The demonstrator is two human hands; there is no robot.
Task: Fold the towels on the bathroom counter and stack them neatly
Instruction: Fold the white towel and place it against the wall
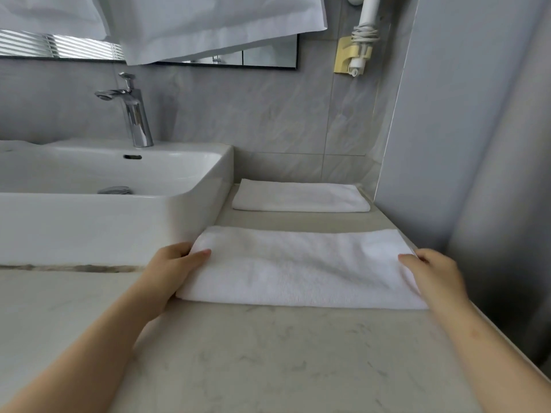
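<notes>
Towel, near [301, 268]: white terry folded into a long band, lying on the counter [268, 353] just right of the basin [119, 222]. Left hand [171, 265] grasps its left end, thumb on top and fingers tucked beneath; right hand [432, 272] likewise grips the right end. The cloth looks soft, light and limp, likely to sag mid-span, so both ends are the sensible holds. Behind it, apart, a second folded towel [301, 195] lies near the wall, the probable stacking base.
</notes>
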